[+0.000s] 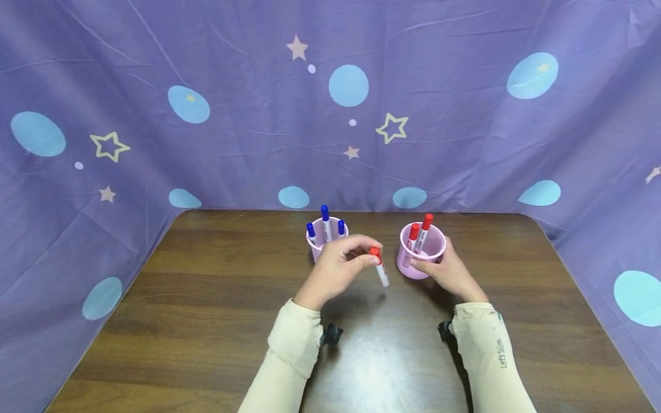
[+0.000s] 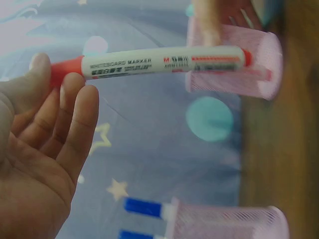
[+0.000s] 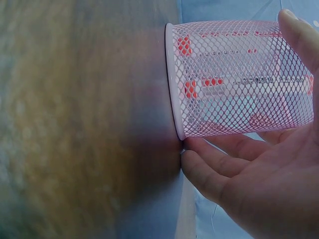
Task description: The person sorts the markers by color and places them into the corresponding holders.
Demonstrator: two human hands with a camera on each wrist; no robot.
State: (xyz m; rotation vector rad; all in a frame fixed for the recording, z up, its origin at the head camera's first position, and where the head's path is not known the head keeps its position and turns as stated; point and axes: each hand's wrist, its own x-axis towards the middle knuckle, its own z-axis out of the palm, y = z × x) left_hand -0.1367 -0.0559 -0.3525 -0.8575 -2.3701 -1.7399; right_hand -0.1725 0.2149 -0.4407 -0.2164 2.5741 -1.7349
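My left hand pinches a red whiteboard marker by its cap, between thumb and fingers. The marker hangs cap up and slightly tilted above the table, beside a pink mesh pen cup. In the left wrist view the marker's printed white barrel shows clearly. My right hand holds that cup from its right side, thumb near the rim and fingers around the far side. Two red-capped markers stand in it, and the right wrist view shows their barrels through the mesh.
Behind my left hand, a second pink mesh cup holds several blue-capped markers, partly hidden by the hand. Both cups stand toward the back of the brown wooden table. A purple patterned cloth hangs along the back and sides.
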